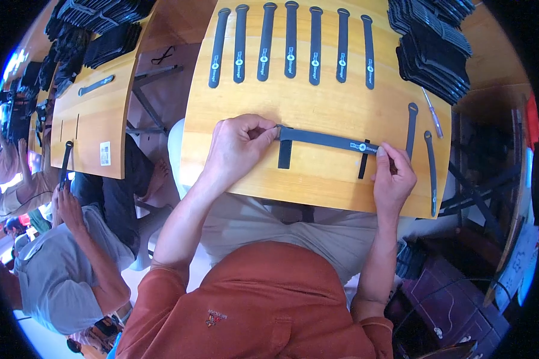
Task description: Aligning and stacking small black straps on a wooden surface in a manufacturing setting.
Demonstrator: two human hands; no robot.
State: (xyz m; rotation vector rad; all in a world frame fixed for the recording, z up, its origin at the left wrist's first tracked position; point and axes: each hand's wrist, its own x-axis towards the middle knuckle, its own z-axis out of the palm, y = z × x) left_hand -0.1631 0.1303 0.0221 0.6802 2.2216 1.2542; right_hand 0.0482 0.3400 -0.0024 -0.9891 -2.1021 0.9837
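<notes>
- A wooden board (317,113) is seen lying across the person's lap, filling the middle of the view.
- Stacks of dark straps (431,48) are piled at the board's two o'clock corner.
- A row of seven dark straps (291,42) is laid side by side, upright, along the board's twelve o'clock edge.
- A long dark strap (326,140) is stretched flat and crosswise near the board's six o'clock edge, between the two hands, with two short dark pieces crossing under it.
- The left hand (236,146) is placed at the strap's nine o'clock end, the fingers curled and pinched on that end.
- The right hand (394,176) is set at the strap's three o'clock end, thumb and forefinger closed on it.
- Two more straps (420,149) are laid upright just beyond the right hand, at three o'clock.
- A thin screwdriver (432,112) is seen at two o'clock of the right hand, near the stacks.
</notes>
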